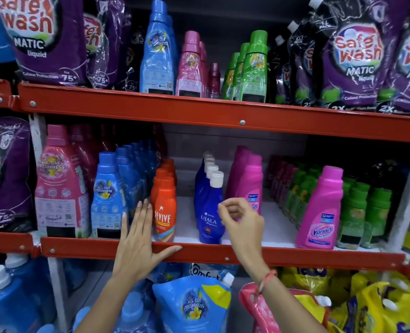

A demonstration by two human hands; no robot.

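Left hand (139,239) flat, fingers straight, right hand (243,222) raised, fingers curled

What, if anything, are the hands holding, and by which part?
Nothing is held. The left hand is flat, fingers by the orange Revive bottle, thumb on the red shelf edge; the right hand curls empty before the blue Ujala bottle.

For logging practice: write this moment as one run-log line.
left hand: flat, beside Revive bottle | right hand: curled, empty, before Ujala bottle
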